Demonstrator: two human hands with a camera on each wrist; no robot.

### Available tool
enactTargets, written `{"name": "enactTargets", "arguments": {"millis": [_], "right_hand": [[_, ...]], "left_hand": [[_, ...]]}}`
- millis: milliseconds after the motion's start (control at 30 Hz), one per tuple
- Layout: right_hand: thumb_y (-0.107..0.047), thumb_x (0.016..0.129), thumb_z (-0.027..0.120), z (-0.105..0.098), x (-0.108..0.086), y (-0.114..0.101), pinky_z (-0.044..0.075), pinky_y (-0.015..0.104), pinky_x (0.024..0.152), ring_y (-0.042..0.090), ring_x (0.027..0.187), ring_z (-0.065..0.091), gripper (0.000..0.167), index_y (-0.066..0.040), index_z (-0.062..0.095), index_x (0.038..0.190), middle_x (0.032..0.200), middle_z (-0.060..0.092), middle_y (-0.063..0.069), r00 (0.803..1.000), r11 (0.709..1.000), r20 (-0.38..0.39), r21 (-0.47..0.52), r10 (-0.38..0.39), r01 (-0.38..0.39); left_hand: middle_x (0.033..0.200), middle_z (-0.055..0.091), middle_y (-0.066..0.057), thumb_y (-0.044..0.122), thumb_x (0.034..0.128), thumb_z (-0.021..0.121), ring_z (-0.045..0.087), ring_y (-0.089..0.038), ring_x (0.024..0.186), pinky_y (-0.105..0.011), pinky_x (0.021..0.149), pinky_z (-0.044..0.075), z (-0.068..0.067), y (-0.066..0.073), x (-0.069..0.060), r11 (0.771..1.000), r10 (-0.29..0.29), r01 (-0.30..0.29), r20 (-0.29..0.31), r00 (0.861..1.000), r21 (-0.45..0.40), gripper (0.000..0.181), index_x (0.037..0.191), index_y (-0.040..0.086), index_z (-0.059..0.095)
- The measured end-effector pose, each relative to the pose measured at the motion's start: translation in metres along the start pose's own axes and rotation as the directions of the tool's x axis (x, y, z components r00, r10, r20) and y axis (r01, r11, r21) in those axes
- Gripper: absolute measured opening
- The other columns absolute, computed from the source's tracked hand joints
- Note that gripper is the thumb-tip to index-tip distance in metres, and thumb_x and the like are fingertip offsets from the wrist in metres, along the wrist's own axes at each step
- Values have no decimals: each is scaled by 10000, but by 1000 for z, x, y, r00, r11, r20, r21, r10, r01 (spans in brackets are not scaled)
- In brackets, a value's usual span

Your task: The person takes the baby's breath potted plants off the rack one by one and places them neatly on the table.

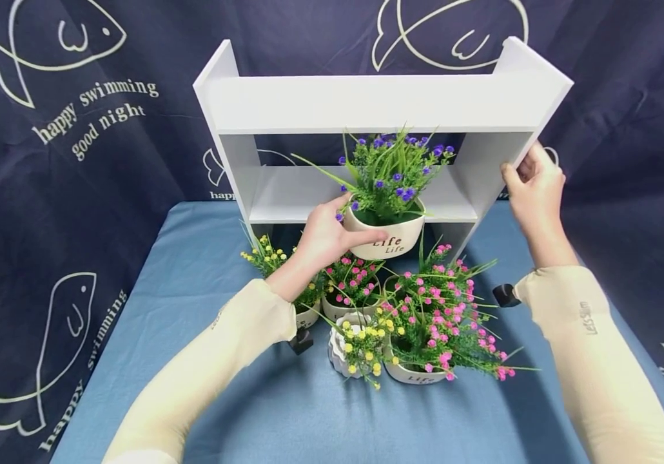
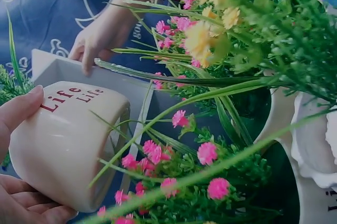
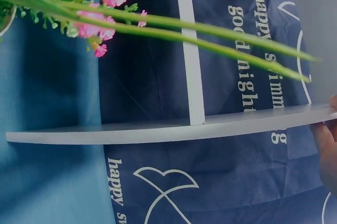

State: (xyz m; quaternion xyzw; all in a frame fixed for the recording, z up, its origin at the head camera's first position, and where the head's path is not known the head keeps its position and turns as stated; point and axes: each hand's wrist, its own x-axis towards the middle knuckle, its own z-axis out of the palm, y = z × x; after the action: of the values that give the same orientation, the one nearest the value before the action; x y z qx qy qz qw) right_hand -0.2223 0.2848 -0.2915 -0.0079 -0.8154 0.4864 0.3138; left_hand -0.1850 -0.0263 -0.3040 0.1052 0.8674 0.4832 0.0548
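Observation:
A cream pot lettered "Life" (image 1: pixel 392 238), planted with purple flowers and grass blades (image 1: pixel 392 167), is lifted in front of the white shelf's (image 1: pixel 378 103) middle board. My left hand (image 1: pixel 326 235) grips it from the side, thumb across the front and fingers round the back. In the left wrist view the same pot (image 2: pixel 68 145) shows thumb and fingers on its wall. At the shelf's right side panel, my right hand (image 1: pixel 537 187) holds the panel's front edge between thumb and fingers. Only part of that hand (image 3: pixel 327 145) appears in the right wrist view.
Below the raised pot stand potted pink flowers (image 1: pixel 442 309), a smaller pink-flowered pot (image 1: pixel 338 312), yellow flowers at the left (image 1: pixel 268 254) and a scalloped white pot (image 1: pixel 340 354) with yellow flowers. A blue cloth (image 1: pixel 193 270) covers the table. Dark printed fabric (image 1: pixel 152 161) hangs behind.

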Motion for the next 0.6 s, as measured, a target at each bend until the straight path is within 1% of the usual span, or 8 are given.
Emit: {"name": "enactTargets", "arguments": {"millis": [67, 133, 200, 267, 300, 400, 433, 600], "right_hand": [[30, 889, 543, -1, 0, 0, 499, 136, 913, 57, 1135, 615, 417, -78, 600, 1288, 1317, 607, 174, 1000, 1000, -1, -17, -2, 2], [21, 891, 548, -2, -1, 0, 498, 129, 904, 44, 1122, 617, 404, -83, 606, 1277, 1311, 612, 169, 1000, 1000, -6, -28, 1, -1], [18, 890, 550, -3, -1, 0, 496, 115, 883, 18, 1093, 622, 389, -89, 617, 1257, 1297, 624, 163, 1000, 1000, -15, -29, 3, -4], [20, 887, 549, -3, -1, 1, 493, 105, 866, -3, 1066, 623, 383, -95, 624, 1244, 1287, 631, 159, 1000, 1000, -24, -21, 6, -7], [24, 884, 548, -3, -1, 1, 492, 101, 857, -6, 1056, 625, 384, -95, 627, 1240, 1282, 634, 162, 1000, 1000, -26, -15, 5, -6], [24, 885, 542, -2, -1, 0, 494, 107, 872, -2, 1069, 621, 393, -87, 620, 1254, 1290, 628, 166, 1000, 1000, -18, -15, -4, 4], [24, 886, 541, -1, -1, 0, 495, 111, 879, 3, 1074, 621, 398, -86, 617, 1260, 1294, 625, 168, 1000, 1000, -14, -12, -4, 4], [31, 884, 541, 0, 0, 0, 495, 113, 881, 3, 1075, 621, 401, -83, 615, 1262, 1292, 627, 166, 1000, 1000, -13, -5, -3, 3]], "left_hand": [[1393, 537, -128, 425, 713, 842, 600, -218, 1005, -339, 914, 507, -3, -4, -6, 1000, 7, -7, -13, 1000, -27, 991, 1502, 87, 347], [1345, 562, -133, 415, 710, 846, 577, -233, 1048, -347, 945, 482, -6, -7, -10, 999, 15, -16, -31, 999, -41, 979, 1491, 71, 366], [1063, 643, -119, 418, 705, 849, 601, -243, 880, -341, 864, 505, -9, -10, -14, 999, 46, -47, -49, 998, -25, 913, 1435, 47, 445], [900, 637, -72, 429, 691, 855, 566, -188, 731, -308, 775, 497, -10, -12, -17, 996, 86, -86, -74, 994, 1, 896, 1422, 79, 473], [785, 583, -61, 431, 687, 857, 489, -180, 617, -311, 700, 472, -11, -14, -18, 995, 103, -103, -80, 991, 10, 888, 1420, 102, 481], [763, 570, -39, 432, 664, 870, 386, -131, 519, -298, 639, 439, -15, -17, -22, 988, 149, -144, -111, 983, 46, 892, 1429, 181, 485], [818, 597, -29, 428, 655, 876, 383, -122, 528, -293, 655, 440, -17, -18, -23, 986, 161, -155, -125, 979, 58, 935, 1457, 212, 448], [778, 560, -48, 402, 665, 877, 356, -112, 500, -294, 669, 443, -28, -22, -33, 987, 158, -152, -141, 977, 57, 920, 1455, 202, 451]]}}
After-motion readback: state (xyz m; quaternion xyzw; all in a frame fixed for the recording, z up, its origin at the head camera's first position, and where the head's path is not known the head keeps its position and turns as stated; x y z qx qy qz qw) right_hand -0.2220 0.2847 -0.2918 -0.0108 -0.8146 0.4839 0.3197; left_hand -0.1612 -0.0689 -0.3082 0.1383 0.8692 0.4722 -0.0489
